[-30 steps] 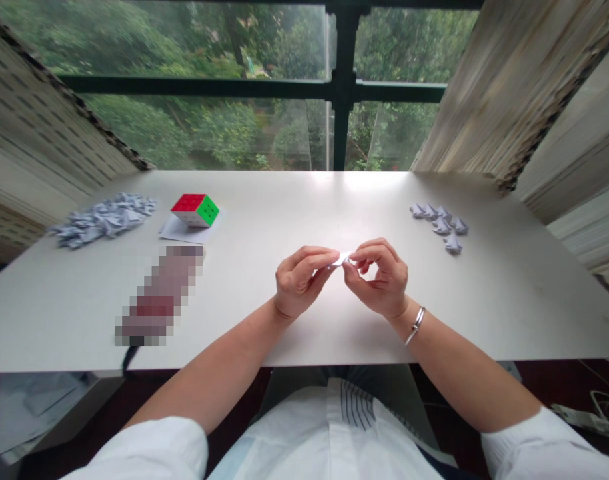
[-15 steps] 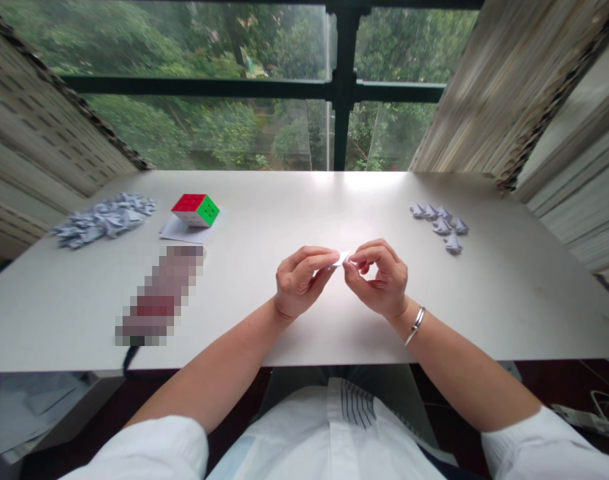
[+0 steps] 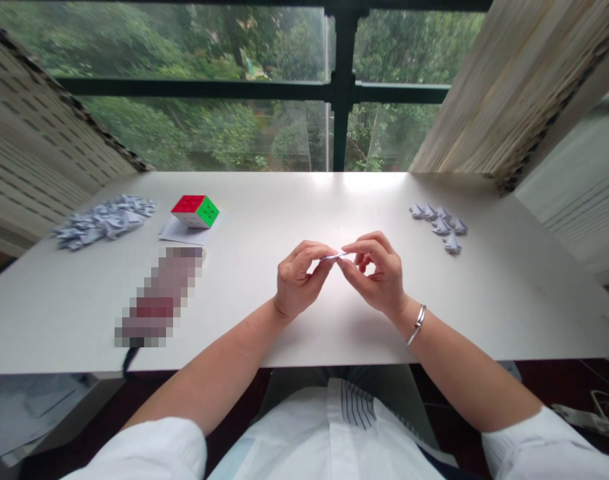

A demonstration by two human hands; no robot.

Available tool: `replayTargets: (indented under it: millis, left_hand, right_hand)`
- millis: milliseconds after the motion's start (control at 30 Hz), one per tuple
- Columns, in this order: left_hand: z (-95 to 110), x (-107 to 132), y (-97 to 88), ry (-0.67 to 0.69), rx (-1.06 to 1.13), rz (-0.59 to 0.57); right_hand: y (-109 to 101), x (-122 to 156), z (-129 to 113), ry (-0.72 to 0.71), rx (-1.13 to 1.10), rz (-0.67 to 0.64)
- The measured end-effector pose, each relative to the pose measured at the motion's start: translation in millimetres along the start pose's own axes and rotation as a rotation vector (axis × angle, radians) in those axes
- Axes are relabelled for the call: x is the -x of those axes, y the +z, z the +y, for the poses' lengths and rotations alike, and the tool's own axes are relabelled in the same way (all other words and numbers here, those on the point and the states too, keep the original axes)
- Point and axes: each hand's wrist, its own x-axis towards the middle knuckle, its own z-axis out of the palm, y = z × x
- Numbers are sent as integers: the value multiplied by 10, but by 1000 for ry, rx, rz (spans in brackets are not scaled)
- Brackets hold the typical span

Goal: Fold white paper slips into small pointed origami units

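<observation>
Above the middle of the white table (image 3: 294, 200), my left hand (image 3: 298, 279) and my right hand (image 3: 375, 273) pinch the two ends of a small folded piece of white paper (image 3: 334, 256). The paper lies flat and edge-on between thumbs and forefingers, so it shows as a thin strip. Both hands are closed on it, fingers curled. A silver bracelet (image 3: 416, 324) circles my right wrist.
A heap of folded paper pieces (image 3: 102, 219) lies at the far left. A colour cube (image 3: 196, 210) rests on a white sheet (image 3: 177, 232) beside it. Several folded paper pieces (image 3: 441, 223) lie at the far right. A blurred-out object (image 3: 158, 297) lies at the near left.
The paper has turned from a tilted, visible face to flat and edge-on. My right fingers have stretched out a little and both hands have lifted slightly.
</observation>
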Motion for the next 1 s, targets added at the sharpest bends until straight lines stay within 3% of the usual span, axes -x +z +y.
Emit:
replayTargets:
  millis: [267,433,600,733,1000]
  left_hand:
    - [2,-5,6,-117,67,-29]
    - [-11,24,42,-340,251,-73]
    - [-60,22,98,-575,474,21]
    - [-52,-17,113,-666,536,85]
    - [-50,-53,95,-812,590,52]
  right_hand:
    - [-6,-17,0,55,-102,-32]
    - [-17,-29,32,160,-122,-62]
    - [-4,-31,47,182,-83,5]
    - [15,-24,45,203,-94,2]
    - [36,-71,124,555,-384,-14]
